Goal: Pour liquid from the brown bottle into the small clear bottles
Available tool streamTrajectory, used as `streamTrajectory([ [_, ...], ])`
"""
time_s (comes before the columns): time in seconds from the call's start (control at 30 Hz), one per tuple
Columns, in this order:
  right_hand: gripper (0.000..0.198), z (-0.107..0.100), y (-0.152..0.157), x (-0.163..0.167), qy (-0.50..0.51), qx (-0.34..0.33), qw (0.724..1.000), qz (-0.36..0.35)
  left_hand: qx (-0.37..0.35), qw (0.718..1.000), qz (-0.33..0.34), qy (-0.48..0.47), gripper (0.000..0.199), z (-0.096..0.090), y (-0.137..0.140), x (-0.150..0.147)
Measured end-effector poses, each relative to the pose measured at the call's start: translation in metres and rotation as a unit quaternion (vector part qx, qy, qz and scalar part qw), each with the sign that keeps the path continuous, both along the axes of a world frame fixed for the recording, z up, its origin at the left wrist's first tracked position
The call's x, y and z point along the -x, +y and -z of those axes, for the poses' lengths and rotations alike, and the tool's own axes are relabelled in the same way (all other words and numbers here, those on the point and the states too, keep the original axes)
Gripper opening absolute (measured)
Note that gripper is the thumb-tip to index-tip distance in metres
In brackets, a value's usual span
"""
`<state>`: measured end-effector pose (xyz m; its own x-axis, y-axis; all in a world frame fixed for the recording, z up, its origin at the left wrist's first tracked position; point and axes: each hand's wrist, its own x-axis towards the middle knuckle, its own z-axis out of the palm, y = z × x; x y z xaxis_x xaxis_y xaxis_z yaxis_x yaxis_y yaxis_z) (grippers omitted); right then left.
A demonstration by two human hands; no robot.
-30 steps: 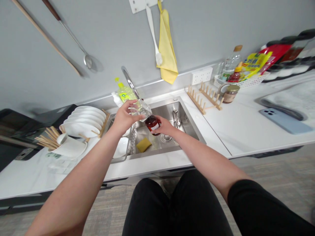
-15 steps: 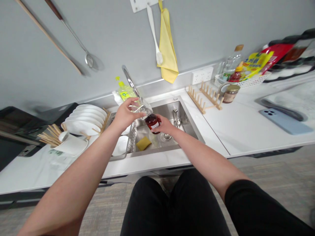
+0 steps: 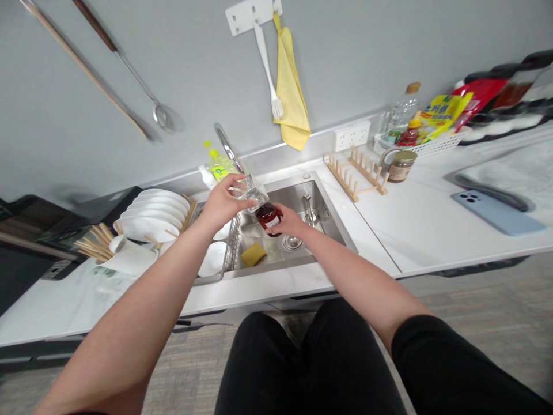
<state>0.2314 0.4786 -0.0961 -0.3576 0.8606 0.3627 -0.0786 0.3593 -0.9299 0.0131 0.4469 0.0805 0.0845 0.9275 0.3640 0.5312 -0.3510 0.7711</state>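
Over the sink (image 3: 319, 196), my left hand (image 3: 222, 204) is closed round a clear glass vessel (image 3: 254, 193), which is tilted with its lower end toward my right hand. My right hand (image 3: 291, 221) grips a small glass jar (image 3: 268, 215) of dark red liquid with a pale label. The two vessels meet or nearly meet; I cannot tell whether they touch. Below them a yellow sponge (image 3: 253, 253) lies on the sink floor beside the drain (image 3: 292, 242).
Left of the sink are a wire drying rack (image 3: 232, 248), upright white plates (image 3: 149, 222) and a chopstick holder (image 3: 129, 259). A faucet (image 3: 228, 147) and soap bottle (image 3: 218, 164) stand behind. Rightward are a wooden rack (image 3: 360, 176), a lidded jar (image 3: 401, 167) and a blue phone (image 3: 496, 212).
The view has shifted slightly. Both hands keep their hold on the glass vessel and the jar, almost in the same pose over the sink.
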Motion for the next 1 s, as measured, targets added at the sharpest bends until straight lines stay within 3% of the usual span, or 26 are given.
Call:
streamTrajectory([
  [1.0, 0.096, -0.002, -0.001, -0.003, -0.008, 0.001, 1.000, 0.007, 0.011, 0.999, -0.018, 0.047, 0.090, -0.012, -0.001, -0.008],
])
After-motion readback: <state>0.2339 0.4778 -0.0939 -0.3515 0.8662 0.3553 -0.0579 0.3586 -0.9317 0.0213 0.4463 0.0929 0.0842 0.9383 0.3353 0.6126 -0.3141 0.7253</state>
